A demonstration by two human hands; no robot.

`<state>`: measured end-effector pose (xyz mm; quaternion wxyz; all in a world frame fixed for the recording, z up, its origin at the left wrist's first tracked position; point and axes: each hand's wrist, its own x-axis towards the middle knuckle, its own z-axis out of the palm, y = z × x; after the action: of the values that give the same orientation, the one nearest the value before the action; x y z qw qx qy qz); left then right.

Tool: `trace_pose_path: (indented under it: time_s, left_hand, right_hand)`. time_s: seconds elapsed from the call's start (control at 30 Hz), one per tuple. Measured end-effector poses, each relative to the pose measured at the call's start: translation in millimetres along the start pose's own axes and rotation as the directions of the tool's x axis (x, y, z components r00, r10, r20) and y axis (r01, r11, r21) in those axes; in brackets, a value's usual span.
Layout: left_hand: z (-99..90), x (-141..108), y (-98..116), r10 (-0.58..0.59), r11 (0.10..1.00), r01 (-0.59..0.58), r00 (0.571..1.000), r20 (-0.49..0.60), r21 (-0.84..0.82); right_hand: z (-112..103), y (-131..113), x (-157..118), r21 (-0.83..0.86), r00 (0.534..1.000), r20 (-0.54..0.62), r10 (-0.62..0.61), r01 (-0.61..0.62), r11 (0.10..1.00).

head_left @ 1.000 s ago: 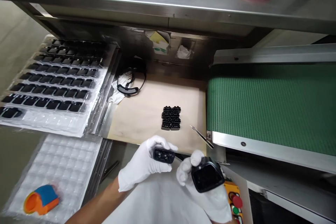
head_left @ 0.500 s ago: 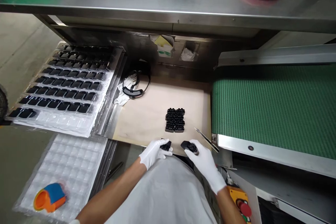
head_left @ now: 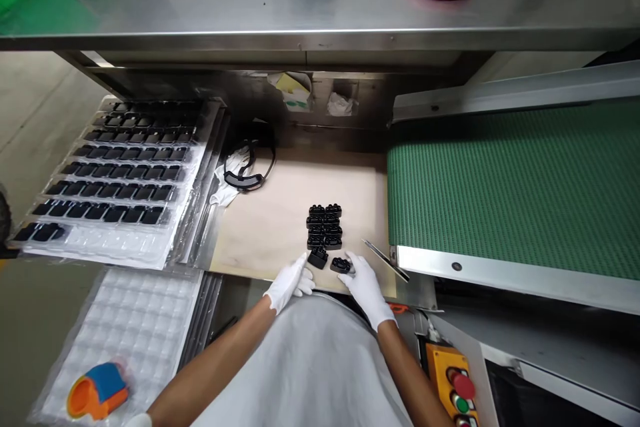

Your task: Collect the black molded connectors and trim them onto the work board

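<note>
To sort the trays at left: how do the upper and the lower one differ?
The upper tray holds rows of black parts; the lower tray bears an orange and blue item. The upper tray lies farther from the camera, the lower tray nearer. Both are pale, with pockets.

Ten small black parts (head_left: 333, 242) sit on one tan board (head_left: 280, 213): eight in two columns of four, plus two nearer two white-gloved hands (head_left: 367, 290). There is one pair of tweezers (head_left: 385, 259), one green conveyor belt (head_left: 510, 193) and one blue-and-orange object (head_left: 98, 389).
</note>
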<state>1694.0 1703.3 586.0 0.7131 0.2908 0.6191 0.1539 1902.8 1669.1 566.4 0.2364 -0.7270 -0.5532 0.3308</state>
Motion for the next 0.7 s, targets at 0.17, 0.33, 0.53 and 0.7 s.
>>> trace_pose_path:
  time_s: [0.17,0.33,0.53,0.7]
  left_hand:
    - [-5.8,13.5,-3.6,0.429,0.848,-0.343,0.892,-0.144,0.405]
    - [11.0,21.3,18.4,0.431,0.682,-0.229,0.893,-0.129,0.694]
    - [9.5,22.5,20.8,0.451,0.571,-0.192,0.886,-0.109,0.798]
    - [7.8,16.7,26.8,0.461,0.522,-0.183,0.882,-0.095,0.833]
  right_hand:
    - [7.4,-1.8,10.1,-0.066,0.999,-0.050,-0.015,0.012,0.998]
    - [8.8,-9.0,26.0,-0.142,0.998,-0.002,-0.063,0.062,0.988]
    - [7.9,-16.8,31.9,-0.098,1.000,0.031,0.004,-0.001,0.995]
    - [7.4,-36.2,20.9,-0.032,0.999,0.023,0.047,-0.046,0.998]
